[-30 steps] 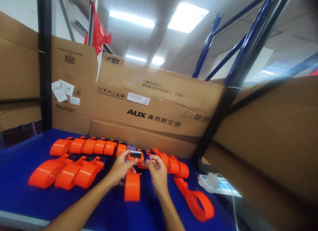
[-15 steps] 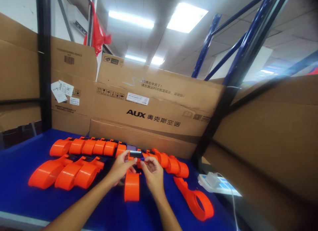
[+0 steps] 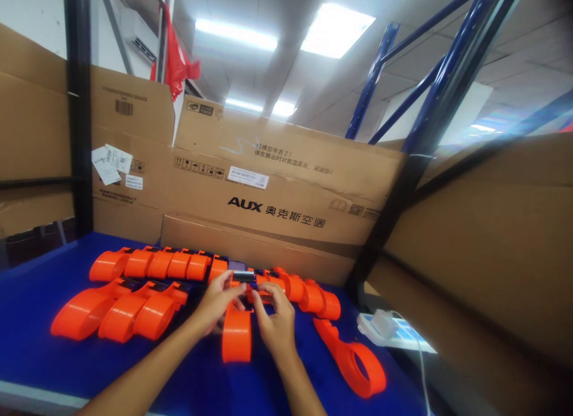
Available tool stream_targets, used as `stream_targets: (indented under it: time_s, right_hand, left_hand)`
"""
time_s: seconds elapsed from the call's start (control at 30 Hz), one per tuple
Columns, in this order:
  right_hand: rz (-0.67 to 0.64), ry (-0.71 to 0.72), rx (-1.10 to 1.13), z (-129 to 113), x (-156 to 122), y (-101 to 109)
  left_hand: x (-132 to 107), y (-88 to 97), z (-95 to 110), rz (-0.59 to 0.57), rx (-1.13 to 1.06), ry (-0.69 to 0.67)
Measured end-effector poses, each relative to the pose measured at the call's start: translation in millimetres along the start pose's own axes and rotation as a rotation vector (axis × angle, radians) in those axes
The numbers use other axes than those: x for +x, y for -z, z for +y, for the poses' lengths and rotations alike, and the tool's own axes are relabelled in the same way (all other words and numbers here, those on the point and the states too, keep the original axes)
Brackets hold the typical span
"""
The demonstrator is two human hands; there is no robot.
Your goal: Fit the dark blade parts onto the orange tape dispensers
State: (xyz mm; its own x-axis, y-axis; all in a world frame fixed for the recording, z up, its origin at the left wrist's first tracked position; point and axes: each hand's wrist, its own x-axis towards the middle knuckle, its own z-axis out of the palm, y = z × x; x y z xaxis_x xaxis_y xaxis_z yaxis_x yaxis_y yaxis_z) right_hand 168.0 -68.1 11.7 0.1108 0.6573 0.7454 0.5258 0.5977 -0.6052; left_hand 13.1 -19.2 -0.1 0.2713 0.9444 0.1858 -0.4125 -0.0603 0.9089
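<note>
An orange plastic housing [image 3: 237, 339] lies on the blue table [image 3: 36, 356] between my two hands. My left hand [image 3: 215, 305] grips its far end, where a small dark and silver part [image 3: 243, 276] sits. My right hand [image 3: 273, 317] is closed in a pinch at the same end, its fingertips touching that part. What the right fingers pinch is too small to name. Orange housings lie all round the hands.
A back row of orange housings [image 3: 152, 264] and a front group [image 3: 116, 313] lie to the left; more [image 3: 308, 296] to the right. One orange loop-shaped shell [image 3: 353, 362] lies apart at the right. A white charger [image 3: 382, 323] sits by the table's right edge. Cardboard boxes [image 3: 268, 195] wall the back.
My right hand has moved left and down, closing in on the end of the housing beside my left hand. The small blue piece seen in its fingers earlier is now hidden.
</note>
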Motion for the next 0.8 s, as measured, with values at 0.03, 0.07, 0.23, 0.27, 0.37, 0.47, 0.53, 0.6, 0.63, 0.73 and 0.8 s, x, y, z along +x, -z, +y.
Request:
stream_targets:
  time_s: [0.03, 0.07, 0.23, 0.27, 0.37, 0.47, 0.53, 0.6, 0.63, 0.73, 0.8]
  right_hand:
    - [0.005, 0.013, 0.003, -0.5, 0.2, 0.2]
    - [0.006, 0.02, 0.016, -0.5, 0.3, 0.3]
    - [0.05, -0.113, 0.245, 4.3, 1.9, -0.4]
    - [0.061, -0.169, 0.306, 4.7, 2.6, -0.4]
    - [0.006, -0.318, 0.502, 1.8, 5.0, 0.0]
    - [-0.117, -0.384, 0.695, -4.4, 6.3, 0.4]
    - [-0.156, -0.396, 0.762, -7.5, 6.2, 0.5]
    - [-0.171, -0.414, 0.78, -8.5, 5.5, 0.9]
    - [-0.176, -0.429, 0.776, -8.2, 4.9, 1.0]
    - [-0.155, -0.452, 0.713, -4.9, 2.8, 0.2]
    - [-0.119, -0.442, 0.653, -1.4, 1.9, -1.9]
  left_hand:
    - [0.5, 0.2, 0.2, 0.004, -0.008, 0.006]
    - [0.8, 0.2, 0.6, 0.006, -0.019, 0.011]
    - [-1.7, -2.4, 5.6, -0.05, -0.074, 0.054]
    - [-3.3, -3.5, 6.7, -0.072, -0.079, 0.063]
    - [-9.3, -7.2, 9.1, -0.147, -0.11, 0.093]
    - [-13.7, -10.7, 9.5, -0.246, -0.15, 0.122]
    - [-15.3, -12.3, 8.7, -0.299, -0.163, 0.128]
    - [-16.7, -13.1, 7.8, -0.328, -0.165, 0.132]
    - [-17.5, -13.3, 7.3, -0.34, -0.159, 0.135]
    - [-19.4, -13.5, 6.1, -0.379, -0.122, 0.132]
    - [-19.0, -13.9, 5.2, -0.379, -0.1, 0.122]
